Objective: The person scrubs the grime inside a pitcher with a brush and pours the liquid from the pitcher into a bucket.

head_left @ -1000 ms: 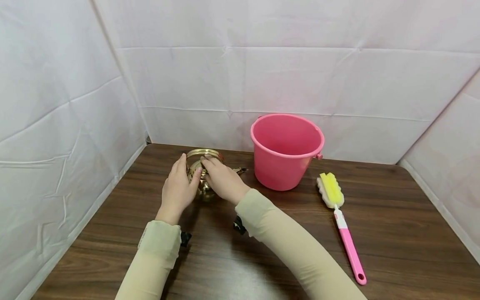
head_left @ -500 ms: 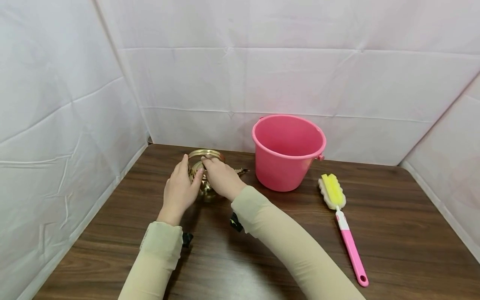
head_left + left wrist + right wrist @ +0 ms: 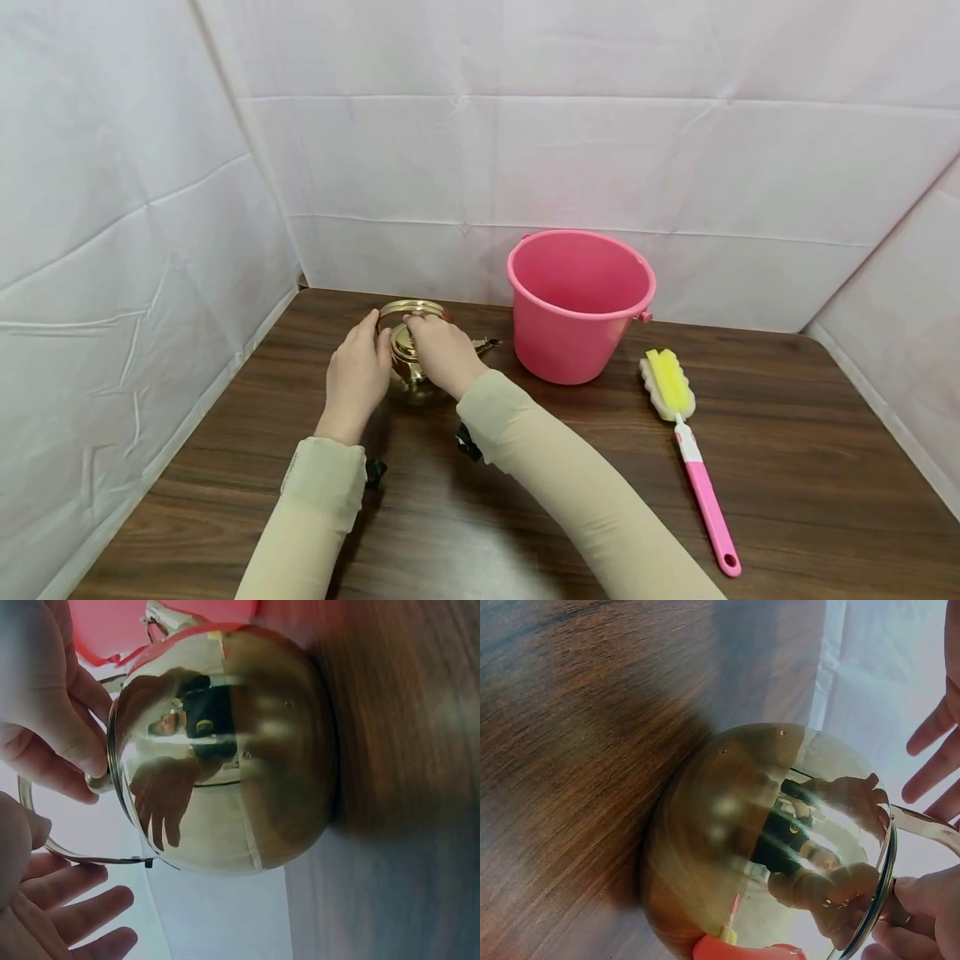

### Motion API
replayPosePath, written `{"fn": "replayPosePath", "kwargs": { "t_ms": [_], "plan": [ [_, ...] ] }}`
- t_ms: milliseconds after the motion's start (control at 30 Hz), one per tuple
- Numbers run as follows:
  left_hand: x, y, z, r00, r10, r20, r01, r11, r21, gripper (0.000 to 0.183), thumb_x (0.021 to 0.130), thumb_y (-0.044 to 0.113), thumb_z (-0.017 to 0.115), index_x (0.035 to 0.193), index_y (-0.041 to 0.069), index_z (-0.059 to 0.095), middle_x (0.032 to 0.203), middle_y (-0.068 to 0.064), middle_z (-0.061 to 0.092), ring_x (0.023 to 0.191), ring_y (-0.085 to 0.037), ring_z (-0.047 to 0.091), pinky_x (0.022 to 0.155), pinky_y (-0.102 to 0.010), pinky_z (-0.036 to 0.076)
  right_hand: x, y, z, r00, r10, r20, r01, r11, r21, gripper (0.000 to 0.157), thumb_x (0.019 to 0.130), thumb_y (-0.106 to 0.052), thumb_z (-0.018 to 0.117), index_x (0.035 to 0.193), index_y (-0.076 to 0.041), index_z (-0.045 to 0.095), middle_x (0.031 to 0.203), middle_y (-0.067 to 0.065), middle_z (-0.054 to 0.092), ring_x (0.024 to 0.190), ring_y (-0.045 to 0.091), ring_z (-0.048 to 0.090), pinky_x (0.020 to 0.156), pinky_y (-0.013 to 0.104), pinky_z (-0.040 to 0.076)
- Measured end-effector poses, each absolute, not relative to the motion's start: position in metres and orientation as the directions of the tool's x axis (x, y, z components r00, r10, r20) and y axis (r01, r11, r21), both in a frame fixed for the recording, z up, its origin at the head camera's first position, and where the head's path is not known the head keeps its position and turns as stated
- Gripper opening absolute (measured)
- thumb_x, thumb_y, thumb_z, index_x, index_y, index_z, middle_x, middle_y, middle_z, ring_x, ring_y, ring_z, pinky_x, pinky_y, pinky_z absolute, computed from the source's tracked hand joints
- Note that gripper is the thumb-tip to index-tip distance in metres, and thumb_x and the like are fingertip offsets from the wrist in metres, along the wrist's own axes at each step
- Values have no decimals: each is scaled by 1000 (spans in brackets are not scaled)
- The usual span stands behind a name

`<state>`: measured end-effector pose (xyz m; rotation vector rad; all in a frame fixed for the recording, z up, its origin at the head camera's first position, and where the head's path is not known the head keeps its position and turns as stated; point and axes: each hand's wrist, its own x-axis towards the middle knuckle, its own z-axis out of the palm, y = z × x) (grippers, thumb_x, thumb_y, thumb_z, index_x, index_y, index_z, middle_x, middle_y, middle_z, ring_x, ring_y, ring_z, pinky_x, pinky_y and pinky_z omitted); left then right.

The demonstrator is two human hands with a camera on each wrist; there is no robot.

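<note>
A shiny gold teapot stands upright on the wooden table, its spout toward the pink bucket. My right hand reaches over its top and pinches the lid knob between thumb and fingers. The lid sits on the body. On the left side, my left hand is at the loop handle, its fingers mostly straight and spread. In the left wrist view the thumb and index finger lie close to the handle; whether they press on it I cannot tell.
The pink bucket stands just right of the spout. Farther right lies a sponge brush with a yellow and white head and pink handle. White cloth walls enclose the back and sides of the table.
My left thumb has drawn back from the lid's side toward the other fingers, exposing more of the lid. The right hand stays at the knob. The whole view has shifted slightly.
</note>
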<state>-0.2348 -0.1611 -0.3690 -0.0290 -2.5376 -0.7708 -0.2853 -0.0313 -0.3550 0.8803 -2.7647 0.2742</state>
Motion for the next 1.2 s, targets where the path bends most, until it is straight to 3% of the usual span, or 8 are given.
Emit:
{"fn": "replayPosePath", "kwargs": {
  "t_ms": [233, 767, 1200],
  "plan": [
    [-245, -165, -363, -848, -130, 513, 178, 842, 509, 36, 99, 18, 50, 129, -2, 54, 118, -25, 62, 101, -42, 62, 79, -55, 52, -282, -32, -352, -786, -549, 284, -591, 802, -85, 34, 99, -7, 46, 131, -10, 56, 119, 11, 64, 99, 24, 66, 73, 35, 58],
    [-249, -170, -360, -841, -84, 534, 233, 835, 498, 29, 96, 12, 54, 121, 0, 60, 117, -22, 63, 108, -38, 60, 91, -49, 50, -281, -31, -354, -764, -561, 319, -609, 790, -72, 32, 98, -7, 46, 127, -9, 59, 115, 10, 66, 96, 23, 67, 72, 35, 58],
    [-253, -171, -357, -857, -57, 512, 236, 840, 489, 27, 96, 12, 53, 119, -2, 60, 115, -23, 63, 107, -38, 61, 90, -49, 50, -283, -27, -355, -737, -564, 373, -626, 778, -58, 30, 95, -4, 50, 123, -9, 61, 115, 8, 66, 98, 22, 66, 72, 35, 58]
  ]
}}
